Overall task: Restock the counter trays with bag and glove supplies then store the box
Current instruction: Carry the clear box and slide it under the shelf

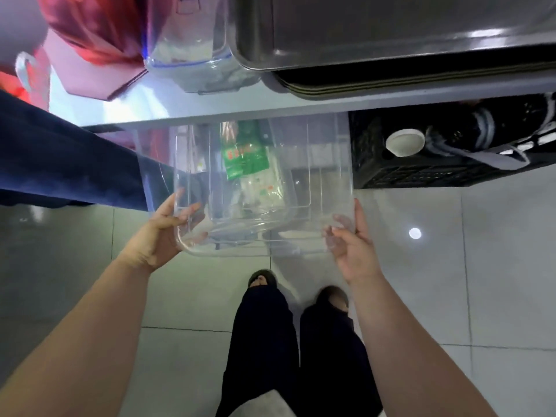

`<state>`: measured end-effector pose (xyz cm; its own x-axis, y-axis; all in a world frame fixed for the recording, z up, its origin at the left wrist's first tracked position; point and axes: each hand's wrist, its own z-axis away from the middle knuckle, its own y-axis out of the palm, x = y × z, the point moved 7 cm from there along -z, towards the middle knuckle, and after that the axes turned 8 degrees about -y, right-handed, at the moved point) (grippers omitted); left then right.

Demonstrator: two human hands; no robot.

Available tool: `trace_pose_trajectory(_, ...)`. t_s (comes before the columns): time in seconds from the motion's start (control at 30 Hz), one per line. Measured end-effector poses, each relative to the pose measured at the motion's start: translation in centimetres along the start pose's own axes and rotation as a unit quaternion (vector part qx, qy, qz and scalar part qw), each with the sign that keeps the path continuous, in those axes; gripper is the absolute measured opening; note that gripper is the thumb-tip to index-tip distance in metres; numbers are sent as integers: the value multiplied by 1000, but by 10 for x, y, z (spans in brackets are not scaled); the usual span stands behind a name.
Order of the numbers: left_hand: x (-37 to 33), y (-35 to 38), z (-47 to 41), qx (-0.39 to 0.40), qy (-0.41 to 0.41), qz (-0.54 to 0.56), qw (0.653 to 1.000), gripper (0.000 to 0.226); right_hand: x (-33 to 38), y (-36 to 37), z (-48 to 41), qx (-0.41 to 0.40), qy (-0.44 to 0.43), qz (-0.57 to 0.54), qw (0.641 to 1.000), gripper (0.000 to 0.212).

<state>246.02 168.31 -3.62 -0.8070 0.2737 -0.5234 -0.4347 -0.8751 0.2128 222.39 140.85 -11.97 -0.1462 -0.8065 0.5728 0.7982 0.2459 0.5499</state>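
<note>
Both hands grip the near end of the clear plastic box point(264, 188) — the left hand point(164, 233) with fingers wrapped over the rim at its corner, the right hand point(350, 239) pinching the opposite corner. The box hangs tilted just below the counter edge point(270, 111), beside the black crate point(421, 167). My worry: smooth, slippery walls and a corner-only hold could let it swing, knock the edge or crate, and spill. It looks almost empty — see-through, rigid, with a green-printed packet point(245, 155) and some clear wrapping showing through it
</note>
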Motion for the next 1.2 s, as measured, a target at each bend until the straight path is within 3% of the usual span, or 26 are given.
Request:
trace_pose_trajectory(0.13, 5, -30, 0, -71, -2, 2, 997, 56, 16, 42, -22, 21, -21, 88, 996, 74)
trace_pose_trajectory(0.27, 6, -60, 4, -141, 27, -79, 987, 44, 18, 87, -44, 69, -40, 156, 985, 73)
trace_pose_trajectory(0.4, 1, -91, 3, -177, 49, -117, 976, 47, 4, 119, -50, 90, -81, 290, 949, 71)
trace_pose_trajectory(0.53, -6, -119, -3, -210, 48, -134, 967, 48, -11, 120, -46, 48, -130, 364, 921, 67)
trace_pose_trajectory(0.73, -8, -114, -20, -127, 18, -83, 988, 48, -35, 115, -39, -5, -75, 329, 941, 64)
trace_pose_trajectory(0.9, 6, -136, -18, -227, 5, 30, 973, 65, -39, 114, -37, -43, -70, 307, 948, 59)
trace_pose_trajectory(0.97, 25, -140, -13, -246, -41, 50, 967, 60, -39, 108, -34, -57, -55, 320, 944, 53)
trace_pose_trajectory(1.07, 53, -128, -9, -184, -121, 47, 974, 52, -39, 99, -28, -79, -35, 331, 940, 33)
trace_pose_trajectory(1.13, 59, -124, -9, -160, -120, 73, 977, 43, -38, 93, -25, -93, -23, 328, 940, 20)
trace_pose_trajectory(1.2, 60, -122, -10, -146, -111, 102, 978, 36, -38, 91, -24, -85, -9, 328, 941, 21)
